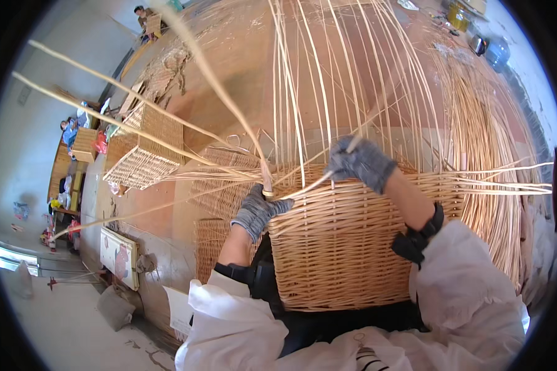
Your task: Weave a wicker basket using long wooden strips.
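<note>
Pale wicker forms the half-woven basket [346, 247] resting against the person's lap, its uprights [328, 80] fanning overhead. The weaving of the top rows looks under way: the gloved left hand [258, 210] pinches a weaving rod [220, 93] at the rim, and the gloved right hand [360, 162] is closed around an upright. Next, the rod probably needs threading behind that upright. Farther left sit a finished basket [145, 148] and a flat white panel [119, 255] with a picture.

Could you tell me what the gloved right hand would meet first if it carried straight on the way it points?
Probably the pale upright willow stakes rising from the woven wicker basket; the grey-gloved right hand already grips one, though depth is unclear.
</note>
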A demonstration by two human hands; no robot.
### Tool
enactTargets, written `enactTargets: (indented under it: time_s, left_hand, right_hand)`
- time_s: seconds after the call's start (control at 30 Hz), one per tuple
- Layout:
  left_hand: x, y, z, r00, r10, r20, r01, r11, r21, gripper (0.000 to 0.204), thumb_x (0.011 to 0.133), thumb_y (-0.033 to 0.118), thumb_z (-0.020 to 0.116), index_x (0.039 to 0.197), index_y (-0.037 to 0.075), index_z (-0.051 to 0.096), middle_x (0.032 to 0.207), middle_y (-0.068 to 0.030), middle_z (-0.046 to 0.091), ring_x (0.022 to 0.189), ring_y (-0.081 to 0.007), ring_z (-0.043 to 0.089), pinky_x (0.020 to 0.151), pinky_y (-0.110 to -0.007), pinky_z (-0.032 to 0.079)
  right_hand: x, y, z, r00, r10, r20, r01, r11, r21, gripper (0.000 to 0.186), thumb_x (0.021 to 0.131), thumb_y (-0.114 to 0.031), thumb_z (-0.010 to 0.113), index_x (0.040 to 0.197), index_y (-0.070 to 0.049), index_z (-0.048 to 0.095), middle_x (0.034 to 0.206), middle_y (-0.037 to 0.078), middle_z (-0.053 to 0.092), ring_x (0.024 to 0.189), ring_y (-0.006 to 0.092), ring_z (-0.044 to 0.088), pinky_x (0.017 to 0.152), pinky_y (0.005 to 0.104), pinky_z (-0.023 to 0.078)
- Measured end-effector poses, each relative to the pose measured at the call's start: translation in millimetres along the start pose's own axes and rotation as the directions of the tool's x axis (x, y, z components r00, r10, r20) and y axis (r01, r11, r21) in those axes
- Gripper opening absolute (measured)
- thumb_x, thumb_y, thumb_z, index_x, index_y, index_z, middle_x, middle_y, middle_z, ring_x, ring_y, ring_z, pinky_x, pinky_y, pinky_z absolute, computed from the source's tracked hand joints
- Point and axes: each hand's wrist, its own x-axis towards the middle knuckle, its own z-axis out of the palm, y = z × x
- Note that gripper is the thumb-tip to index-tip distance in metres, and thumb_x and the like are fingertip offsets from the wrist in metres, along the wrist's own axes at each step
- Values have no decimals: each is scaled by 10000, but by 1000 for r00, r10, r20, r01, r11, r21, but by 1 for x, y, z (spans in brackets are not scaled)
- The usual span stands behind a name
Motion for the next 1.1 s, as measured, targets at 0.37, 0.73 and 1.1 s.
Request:
enactTargets:
  time_s: [0.37,0.73,1.1]
  left_hand:
    - [-1,-6,-27,987,22,160,53,890,-452,314,722,189,641,954,6,535,822,-41,563,715,-112,511,624,-213,432]
    - [2,13,7,976,-211,-54,186,935,-301,434,670,271,668,919,-46,505,790,-119,569,698,-173,539,619,-278,437]
    - [3,16,-14,961,-154,231,223,926,-306,449,668,221,686,980,-34,488,851,-119,573,720,-181,551,616,-272,453]
  right_hand:
    - [-46,21,0,980,-158,-121,188,935,300,90,752,-45,567,789,-15,491,759,104,561,722,183,570,678,274,529]
    - [72,-37,43,758,-330,563,360,-508,-783,88,659,-150,574,675,-63,576,681,18,539,700,210,531,707,379,423]
    - [99,-3,40,921,-389,-8,271,656,-704,159,653,-19,564,806,-9,522,717,154,522,616,240,539,509,289,464]
